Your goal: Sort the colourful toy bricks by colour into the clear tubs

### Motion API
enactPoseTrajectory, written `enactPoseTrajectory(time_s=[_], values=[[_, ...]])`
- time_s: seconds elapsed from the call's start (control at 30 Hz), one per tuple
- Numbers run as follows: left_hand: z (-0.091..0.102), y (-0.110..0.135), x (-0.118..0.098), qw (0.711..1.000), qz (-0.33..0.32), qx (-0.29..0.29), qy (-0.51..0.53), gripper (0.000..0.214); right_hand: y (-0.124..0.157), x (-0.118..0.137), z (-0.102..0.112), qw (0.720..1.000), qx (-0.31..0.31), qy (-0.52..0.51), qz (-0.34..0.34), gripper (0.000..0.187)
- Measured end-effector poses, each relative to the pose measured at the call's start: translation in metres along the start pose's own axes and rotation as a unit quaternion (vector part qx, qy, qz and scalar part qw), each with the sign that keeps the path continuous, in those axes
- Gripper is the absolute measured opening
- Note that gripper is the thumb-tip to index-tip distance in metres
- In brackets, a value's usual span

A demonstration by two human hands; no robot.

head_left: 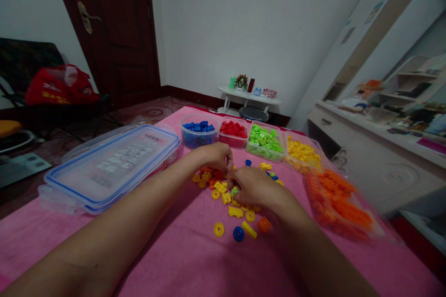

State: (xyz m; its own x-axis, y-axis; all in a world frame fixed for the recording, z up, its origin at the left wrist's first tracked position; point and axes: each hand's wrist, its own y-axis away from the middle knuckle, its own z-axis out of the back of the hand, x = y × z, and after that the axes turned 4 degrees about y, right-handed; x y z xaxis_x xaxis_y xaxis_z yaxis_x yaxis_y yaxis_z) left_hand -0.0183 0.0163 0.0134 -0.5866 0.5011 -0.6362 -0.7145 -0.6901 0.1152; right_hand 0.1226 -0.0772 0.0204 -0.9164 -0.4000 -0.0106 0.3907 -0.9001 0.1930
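My left hand (219, 157) reaches into a loose pile of toy building bricks, its fingers curled down; whatever they hold is hidden behind them. Close beside it, my right hand (256, 186) bends over the same pile, with a green toy brick (234, 191) between its thumb and fingers. Yellow bricks (236, 212) and yellow wheels (219, 229) lie around and below the hands. Red and orange pieces (218, 174) sit under the left hand. Nearer to me are a blue wheel (239, 233) and an orange brick (264, 224).
Behind the pile stand tubs of blue (198, 132), red (233, 131), green (265, 141) and yellow bricks (303, 154). An orange-filled tub (339, 202) is at right. Clear lids with blue rims (114, 167) lie at left on the pink cloth (181, 255). A white cabinet (376, 148) stands beyond.
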Motion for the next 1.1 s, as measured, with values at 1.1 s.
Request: enactPoseTrajectory(time_s=[1.1], values=[[0.046, 0.024, 0.005, 0.987, 0.082, -0.028, -0.137, 0.008, -0.008, -0.018, -0.006, 0.984, -0.054, -0.170, 0.015, 0.014]])
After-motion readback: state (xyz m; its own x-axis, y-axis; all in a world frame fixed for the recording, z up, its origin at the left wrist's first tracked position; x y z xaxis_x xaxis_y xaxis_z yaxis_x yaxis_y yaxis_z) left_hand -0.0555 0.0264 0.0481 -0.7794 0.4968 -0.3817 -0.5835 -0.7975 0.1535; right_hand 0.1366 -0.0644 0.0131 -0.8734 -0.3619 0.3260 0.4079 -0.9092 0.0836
